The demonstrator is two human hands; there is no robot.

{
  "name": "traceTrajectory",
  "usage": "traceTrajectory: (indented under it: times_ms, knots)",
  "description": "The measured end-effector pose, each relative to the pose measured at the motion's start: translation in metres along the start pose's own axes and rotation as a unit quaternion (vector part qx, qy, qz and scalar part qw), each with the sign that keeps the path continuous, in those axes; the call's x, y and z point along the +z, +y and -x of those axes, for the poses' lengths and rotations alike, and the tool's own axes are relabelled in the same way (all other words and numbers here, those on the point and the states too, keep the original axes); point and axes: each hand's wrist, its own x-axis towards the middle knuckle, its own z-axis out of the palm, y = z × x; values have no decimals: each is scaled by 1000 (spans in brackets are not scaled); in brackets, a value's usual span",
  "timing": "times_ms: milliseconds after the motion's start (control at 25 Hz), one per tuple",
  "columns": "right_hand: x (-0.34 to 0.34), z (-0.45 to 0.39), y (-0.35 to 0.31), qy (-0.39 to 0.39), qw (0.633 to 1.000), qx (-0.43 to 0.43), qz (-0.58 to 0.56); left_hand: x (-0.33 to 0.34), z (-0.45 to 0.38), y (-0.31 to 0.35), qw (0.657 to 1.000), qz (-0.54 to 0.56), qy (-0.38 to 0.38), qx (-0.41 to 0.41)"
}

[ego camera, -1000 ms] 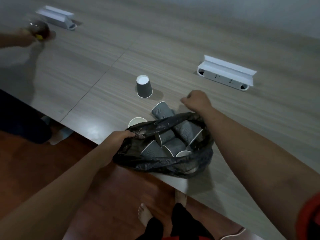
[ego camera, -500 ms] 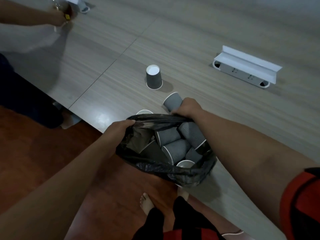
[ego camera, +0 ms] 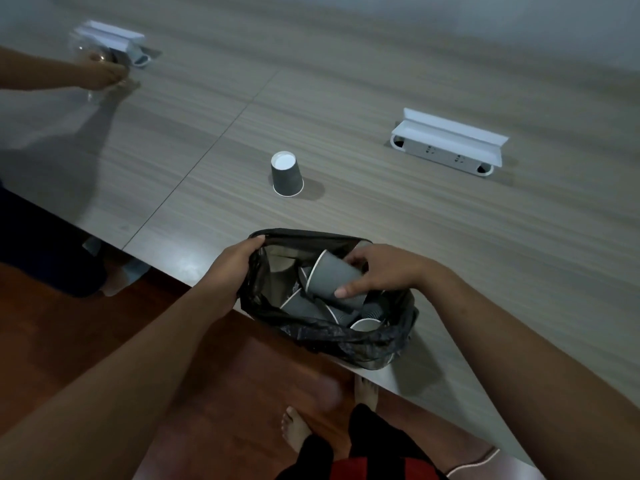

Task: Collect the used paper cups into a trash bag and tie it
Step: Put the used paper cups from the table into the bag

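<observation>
One long wood-grain table (ego camera: 381, 109) fills most of the view, and its near edge runs diagonally under the black trash bag (ego camera: 332, 336), which hangs half over that edge above the red-brown floor (ego camera: 86, 341). No writing or brand can be read on anything here. Beyond the bag, the tabletop lies broad and bare around a white socket box (ego camera: 446, 142) to the bag's far right and a second white box (ego camera: 114, 38) far off to its left, where another person's hand (ego camera: 100, 72) holds something clear and blurred. Straight beyond the bag's far rim, well apart from it, an upside-down grey cup (ego camera: 286, 174) stands alone. The left hand (ego camera: 230, 271) pinches the bag's left rim shut between thumb and fingers, holding the mouth open. The right hand (ego camera: 384, 271) curls closed around a grey paper cup (ego camera: 334, 280), tilted on its side just inside the mouth, above several more cups (ego camera: 301, 306) heaped in the bag.
</observation>
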Motion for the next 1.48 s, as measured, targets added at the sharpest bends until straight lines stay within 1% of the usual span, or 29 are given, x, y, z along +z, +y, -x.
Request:
traceTrajectory:
  times_ms: [40,80,120,160,200,240,280,320,360,400,440,560,640,680,720,800,880,920,1000,1080,1160,1280,1320,1440,1480]
  knots:
    - [3,-1,0,28,999,-13,10,-1,0,-1,1000,-3,-9,11]
    - [2,-4,4,101,995,-18,-4,-2,1,-1,1000,-3,-15,17]
    - [0,-8,14,201,979,-8,-27,-3,1,-2,1000,-1,-20,21]
    - [-2,-12,26,289,956,28,-40,-5,1,-2,999,3,-23,22]
    - [-3,-14,37,326,940,95,-34,-7,2,-3,999,7,-26,24]
    - [-3,-14,50,305,937,169,-28,-8,1,-3,999,11,-28,24]
    - [0,-10,60,252,936,238,-60,-8,0,-4,999,13,-32,23]
    - [7,-7,68,191,927,292,-134,-9,-1,-5,999,17,-35,21]
    - [14,-1,70,144,905,322,-238,-9,-1,-6,999,22,-37,21]
    - [20,3,73,117,874,334,-334,-8,-1,-6,999,30,-40,18]
    - [24,6,75,103,854,329,-389,-8,-1,-7,998,38,-43,16]
    - [32,4,92,105,822,300,-473,-7,-4,-7,997,60,-43,12]
    - [32,3,94,93,803,252,-532,-7,-5,-7,996,70,-47,15]
    - [30,2,96,86,795,214,-561,-6,-7,-7,996,73,-50,16]
    - [30,1,100,84,789,178,-582,-6,-8,-7,996,78,-51,16]
    - [28,-1,103,79,788,147,-593,-4,-9,-5,995,85,-57,16]
    - [27,-4,105,78,803,170,-566,-1,-12,-4,994,89,-61,15]
    - [29,-5,107,59,808,188,-555,0,-13,-4,994,90,-61,15]
    - [33,-8,111,13,804,222,-551,0,-14,-2,994,88,-65,19]
    - [38,-10,113,-3,827,256,-501,-1,-16,-2,994,86,-63,15]
    - [38,-10,112,22,841,264,-471,-2,-18,-2,995,86,-58,12]
    - [14,-3,116,118,836,230,-485,-1,-17,-3,994,93,-65,11]
    - [1,2,116,154,831,207,-492,-1,-16,-3,993,100,-68,6]
    - [-35,22,114,257,804,136,-519,2,-13,-5,989,125,-74,-14]
    - [-43,27,112,278,802,119,-514,3,-12,-6,988,133,-79,-20]
